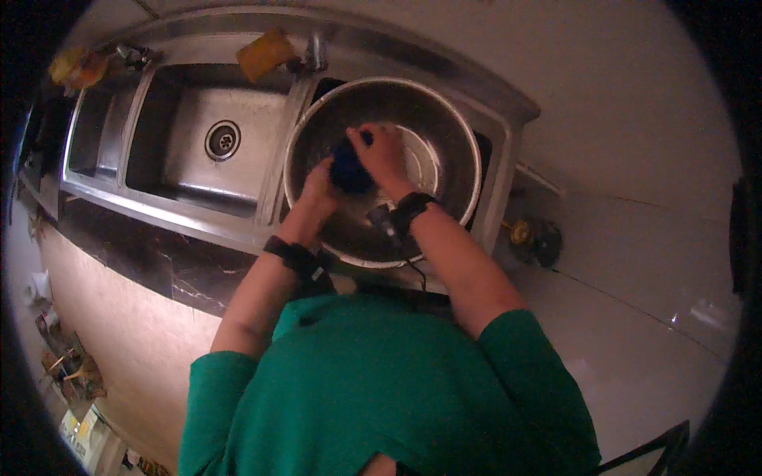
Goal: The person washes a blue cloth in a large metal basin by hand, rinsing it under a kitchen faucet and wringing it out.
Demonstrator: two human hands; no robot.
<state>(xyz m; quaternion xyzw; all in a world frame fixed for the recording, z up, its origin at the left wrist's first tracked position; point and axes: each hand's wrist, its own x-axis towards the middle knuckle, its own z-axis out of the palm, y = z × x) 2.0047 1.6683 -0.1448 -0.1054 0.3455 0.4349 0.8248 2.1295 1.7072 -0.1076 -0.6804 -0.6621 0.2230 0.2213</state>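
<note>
Both my hands are inside a large round metal basin [303,134] with a pale rim, set over the right bowl of a steel sink. Between them is a dark blue thing [351,169], perhaps a cloth; blur hides its exact kind. My left hand [318,190] grips its left side. From the upper right, my right hand [384,152] has its fingers closed on the top of it. Each wrist wears a black band, and a small dark device [384,221] sits by the right one, with a thin cable hanging below it.
Left of the basin is a steel sink bowl [232,178] with a round drain [223,141]. An orange-yellow sponge or cloth [265,55] lies at its back edge, beside a metal faucet [317,52]. A dark marbled counter edge [149,247] runs along the front. A tiled wall [625,149] stands to the right.
</note>
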